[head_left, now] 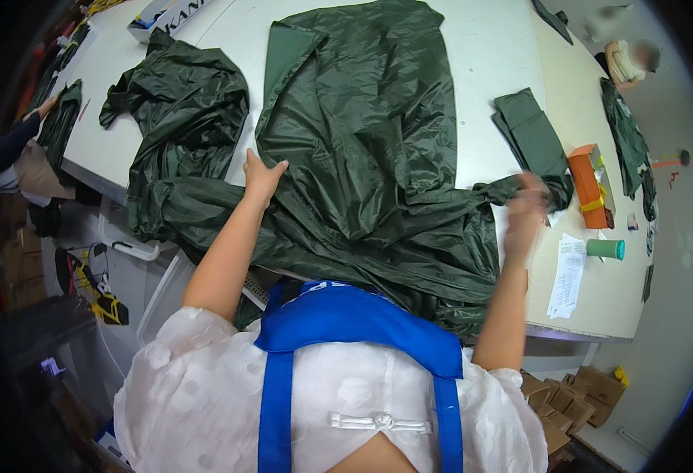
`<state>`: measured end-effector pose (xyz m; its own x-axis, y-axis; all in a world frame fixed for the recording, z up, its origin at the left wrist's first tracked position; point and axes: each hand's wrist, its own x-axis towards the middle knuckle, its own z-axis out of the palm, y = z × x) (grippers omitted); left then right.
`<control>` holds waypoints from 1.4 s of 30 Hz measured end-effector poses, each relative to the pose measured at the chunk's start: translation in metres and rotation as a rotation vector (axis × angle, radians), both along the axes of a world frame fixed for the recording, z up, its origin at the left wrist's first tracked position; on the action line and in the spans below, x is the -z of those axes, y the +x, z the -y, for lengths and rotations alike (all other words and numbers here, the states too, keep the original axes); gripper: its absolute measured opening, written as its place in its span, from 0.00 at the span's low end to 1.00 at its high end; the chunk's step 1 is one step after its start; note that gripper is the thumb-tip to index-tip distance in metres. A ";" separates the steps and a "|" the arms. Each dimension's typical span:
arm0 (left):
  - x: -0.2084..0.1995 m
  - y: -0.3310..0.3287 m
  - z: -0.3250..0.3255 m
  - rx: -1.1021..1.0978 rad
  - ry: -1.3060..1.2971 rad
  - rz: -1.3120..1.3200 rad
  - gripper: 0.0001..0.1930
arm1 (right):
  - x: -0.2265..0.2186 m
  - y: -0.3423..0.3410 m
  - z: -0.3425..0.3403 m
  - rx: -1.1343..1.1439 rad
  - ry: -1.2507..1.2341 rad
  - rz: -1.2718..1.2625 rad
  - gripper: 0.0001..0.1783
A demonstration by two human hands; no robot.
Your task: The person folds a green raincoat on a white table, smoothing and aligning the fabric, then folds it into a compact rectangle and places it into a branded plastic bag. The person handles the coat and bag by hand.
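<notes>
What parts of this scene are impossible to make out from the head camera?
- Right hand: motion-blurred, so its grip on the dark green garment is unclear.
- Left hand: palm is hidden, pressed on the garment.
- Table near edge: covered by the garment and blue apron.

The big green raincoat point(362, 150) is thin, shiny, crinkly cloth; the white table point(496, 55) looks smooth and matt.

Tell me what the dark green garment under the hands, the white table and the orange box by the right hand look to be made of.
Dark green garment: thin synthetic sheet, probably coated nylon or polyester; glossy, finely crinkled. Left hand lies flat on it; right hand, blurred, is at its bunched edge. White table: smooth matte board, likely laminate. Orange box: looks like cardboard, flat faces with a yellow band.
</notes>
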<state>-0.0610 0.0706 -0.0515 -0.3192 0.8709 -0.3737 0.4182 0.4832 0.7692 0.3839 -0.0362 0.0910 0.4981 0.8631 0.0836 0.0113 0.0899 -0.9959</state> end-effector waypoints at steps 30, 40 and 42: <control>-0.010 0.196 0.027 0.906 0.050 -0.039 0.30 | 0.056 -0.088 -0.065 -0.129 -0.329 0.815 0.38; -0.051 0.059 0.114 0.757 -0.171 0.390 0.32 | 0.028 0.045 -0.223 0.184 0.010 -0.029 0.09; -0.015 0.041 0.135 0.727 -0.248 0.526 0.33 | 0.012 0.059 -0.213 0.661 0.059 -0.049 0.13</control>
